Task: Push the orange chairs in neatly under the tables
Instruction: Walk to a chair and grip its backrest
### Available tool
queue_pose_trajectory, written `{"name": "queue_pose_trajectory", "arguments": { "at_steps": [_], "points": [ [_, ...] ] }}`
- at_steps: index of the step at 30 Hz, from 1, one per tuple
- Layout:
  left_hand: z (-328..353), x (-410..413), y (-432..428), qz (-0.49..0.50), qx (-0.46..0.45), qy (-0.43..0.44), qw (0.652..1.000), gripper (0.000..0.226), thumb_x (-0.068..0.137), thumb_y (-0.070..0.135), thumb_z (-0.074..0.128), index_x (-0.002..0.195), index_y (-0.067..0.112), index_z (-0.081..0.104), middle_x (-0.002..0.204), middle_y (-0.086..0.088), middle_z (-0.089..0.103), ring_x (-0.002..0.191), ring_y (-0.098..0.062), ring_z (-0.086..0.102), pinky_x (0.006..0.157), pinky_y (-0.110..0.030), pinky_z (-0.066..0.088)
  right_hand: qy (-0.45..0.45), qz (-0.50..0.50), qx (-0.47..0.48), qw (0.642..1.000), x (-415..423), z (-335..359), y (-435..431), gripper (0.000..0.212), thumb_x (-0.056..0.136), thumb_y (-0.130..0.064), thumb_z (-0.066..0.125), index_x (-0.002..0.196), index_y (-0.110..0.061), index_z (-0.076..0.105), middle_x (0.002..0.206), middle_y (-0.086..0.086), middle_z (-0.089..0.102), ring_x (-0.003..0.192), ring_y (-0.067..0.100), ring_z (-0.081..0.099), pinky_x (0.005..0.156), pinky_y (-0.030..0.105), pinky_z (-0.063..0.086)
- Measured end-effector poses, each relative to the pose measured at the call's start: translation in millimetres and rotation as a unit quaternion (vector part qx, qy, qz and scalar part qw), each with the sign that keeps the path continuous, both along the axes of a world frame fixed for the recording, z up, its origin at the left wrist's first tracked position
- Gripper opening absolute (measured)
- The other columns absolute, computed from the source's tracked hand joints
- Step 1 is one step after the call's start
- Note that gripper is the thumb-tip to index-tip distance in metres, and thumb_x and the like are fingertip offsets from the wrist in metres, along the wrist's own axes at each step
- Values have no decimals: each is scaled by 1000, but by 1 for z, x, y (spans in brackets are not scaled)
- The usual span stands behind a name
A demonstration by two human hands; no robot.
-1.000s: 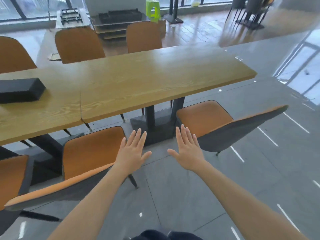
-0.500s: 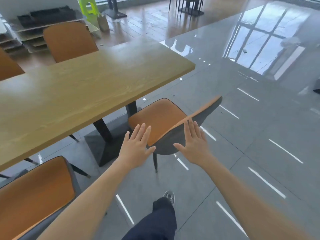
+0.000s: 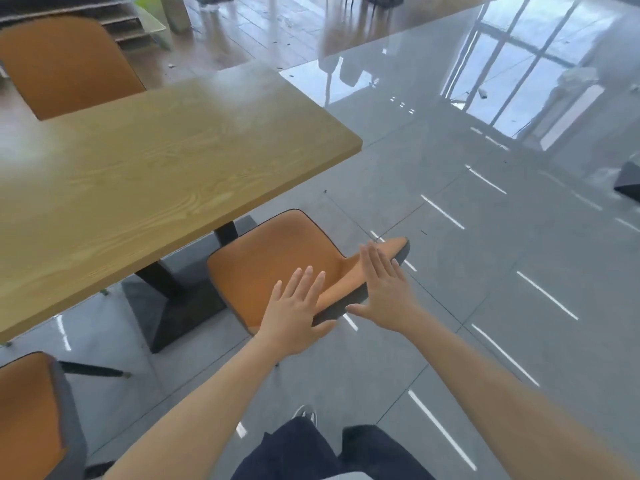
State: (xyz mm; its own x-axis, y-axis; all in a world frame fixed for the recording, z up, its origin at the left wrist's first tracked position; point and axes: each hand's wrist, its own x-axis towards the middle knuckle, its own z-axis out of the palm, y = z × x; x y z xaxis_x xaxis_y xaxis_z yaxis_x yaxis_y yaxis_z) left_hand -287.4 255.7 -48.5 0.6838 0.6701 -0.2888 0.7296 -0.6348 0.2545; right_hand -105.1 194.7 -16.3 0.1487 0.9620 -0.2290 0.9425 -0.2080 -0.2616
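Observation:
An orange chair (image 3: pixel 263 268) with a grey back shell stands at the near right corner of the wooden table (image 3: pixel 138 181), its seat mostly out from under the tabletop and turned at an angle. My left hand (image 3: pixel 294 311) lies flat over the left end of the backrest top, fingers spread. My right hand (image 3: pixel 384 289) is flat against the backrest's outer side, fingers apart. Neither hand is closed around the chair. A second orange chair (image 3: pixel 31 414) shows at the lower left, and a third (image 3: pixel 65 60) stands on the table's far side.
The table's black pedestal base (image 3: pixel 166 299) sits just left of the chair. Glossy grey tiles stretch to the right. A dark object (image 3: pixel 628 183) lies at the right edge. My legs and one shoe (image 3: pixel 304 412) are below the hands. Shelving and wooden flooring lie beyond the table.
I have stepped right and closer to the end chair. Both hands have come from in front of the chair onto its backrest. The black box and the left chairs have left view.

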Motion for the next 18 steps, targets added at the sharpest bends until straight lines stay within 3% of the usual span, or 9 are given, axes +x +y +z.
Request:
{"name": "queue_pose_trajectory", "arguments": {
  "at_steps": [5, 8, 10, 13, 18],
  "points": [
    [-5, 23, -13, 58, -36, 19, 998, 85, 88, 62, 39, 148, 28, -10, 160, 1, -11, 147, -21, -12, 118, -45, -3, 27, 76, -29, 996, 31, -6, 18, 112, 79, -50, 64, 145, -16, -20, 157, 4, -19, 145, 21, -14, 117, 39, -4],
    [-5, 39, -23, 120, -41, 32, 991, 90, 86, 54, 52, 149, 27, -8, 160, -2, -4, 148, -22, -6, 118, -47, 4, 33, 149, -47, 987, 50, -8, 26, 111, 80, -47, 65, 145, -16, -18, 158, 4, -16, 146, 21, -10, 118, 40, -2],
    [-4, 48, -27, 177, -37, 37, 983, 92, 83, 46, 60, 149, 27, -1, 158, -5, 16, 146, -25, 11, 116, -46, 19, 11, 199, -58, 978, 65, -11, 28, 105, 83, -44, 64, 146, -15, -15, 158, 4, -13, 147, 21, -5, 118, 40, 0],
    [-3, 54, -28, 273, -53, 38, 960, 88, 79, 34, 66, 149, 26, 14, 129, -3, 56, 119, -25, 52, 92, -37, 44, -15, 255, -42, 966, 91, -20, 32, 93, 87, -39, 59, 148, -15, -7, 159, 3, -1, 146, 18, 5, 118, 38, 4],
    [1, 58, -30, 300, -50, 94, 948, 53, 82, 19, 55, 132, 28, 41, 123, 2, 60, 109, -22, 58, 89, -37, 47, -41, 299, 6, 953, 117, -30, 43, 65, 87, -29, 57, 143, -20, 25, 144, 0, 38, 135, 19, 31, 110, 32, 18]
  ]
}}
